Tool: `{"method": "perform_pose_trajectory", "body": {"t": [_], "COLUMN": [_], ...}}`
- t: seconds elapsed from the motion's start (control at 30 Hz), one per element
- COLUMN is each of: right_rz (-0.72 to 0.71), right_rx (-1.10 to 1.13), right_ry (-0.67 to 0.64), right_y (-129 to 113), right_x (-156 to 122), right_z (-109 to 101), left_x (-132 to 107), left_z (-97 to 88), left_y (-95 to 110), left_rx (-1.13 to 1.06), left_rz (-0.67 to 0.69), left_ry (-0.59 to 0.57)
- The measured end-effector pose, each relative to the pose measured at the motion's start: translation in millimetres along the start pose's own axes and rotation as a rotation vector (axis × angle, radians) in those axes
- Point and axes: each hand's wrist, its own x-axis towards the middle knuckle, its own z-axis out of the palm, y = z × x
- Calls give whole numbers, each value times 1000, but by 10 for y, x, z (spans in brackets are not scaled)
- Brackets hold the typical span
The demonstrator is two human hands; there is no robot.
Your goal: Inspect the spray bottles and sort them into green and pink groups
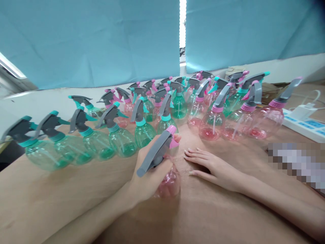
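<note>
My left hand [149, 173] is wrapped round the neck of a pink spray bottle [169, 184] with a grey and pink trigger head, at the front middle of the table. Its fingers are partly hidden behind the head. To its right, my right hand [215, 166] lies palm down on the tabletop with fingers stretched out, holding nothing. Green spray bottles [124, 142] with grey and turquoise heads stand in a row beyond and left of my left hand. Pink spray bottles [210, 125] stand beyond my right hand.
More mixed pink and green bottles [179, 105] crowd the back of the wooden table [86, 193]. A white power strip [304, 123] with a plugged-in charger [303, 110] lies at the right. Blue curtains [101, 40] hang behind. A blurred-out patch covers something at the right edge.
</note>
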Motion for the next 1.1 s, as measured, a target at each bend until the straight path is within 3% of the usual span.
{"method": "perform_pose_trajectory", "body": {"t": [0.23,0.87,1.1], "right_rz": [14,23,13], "right_rx": [7,24,10], "right_ry": [-2,11,10], "right_y": [-12,-19,-24], "right_x": [3,4,1], "right_z": [-1,2,-9], "left_x": [12,16,15], "left_z": [5,-9,-26], "left_y": [-4,27,43], "left_rx": [13,19,10], "left_rz": [68,85,-11], "left_ry": [-15,-43,-89]}}
